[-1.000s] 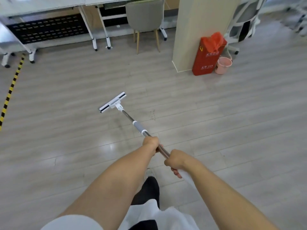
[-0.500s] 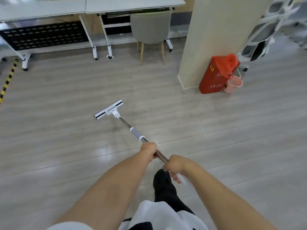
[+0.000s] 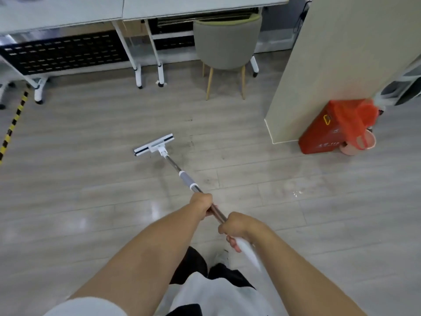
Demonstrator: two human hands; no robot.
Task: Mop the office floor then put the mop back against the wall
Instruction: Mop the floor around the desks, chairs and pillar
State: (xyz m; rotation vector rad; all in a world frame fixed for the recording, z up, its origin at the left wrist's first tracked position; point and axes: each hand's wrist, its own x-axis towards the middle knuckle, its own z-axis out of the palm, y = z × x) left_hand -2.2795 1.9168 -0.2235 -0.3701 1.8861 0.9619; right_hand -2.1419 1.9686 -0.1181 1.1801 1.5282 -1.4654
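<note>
A mop with a flat white head rests on the grey plank floor ahead of me. Its metal pole with a grey sleeve runs back toward my body. My left hand grips the pole just behind the sleeve. My right hand grips it lower down, near the white end of the handle. A cream pillar wall rises at the right.
White desks on castors and a grey chair line the far side. A red box with an orange bag and a pink bucket sit beside the pillar. Yellow-black tape marks the floor at left. A wet patch glistens right.
The view has shifted forward toward the desks and pillar. The mop head has slid forward and to the right across the floor. Both hands keep their grip on the pole.
</note>
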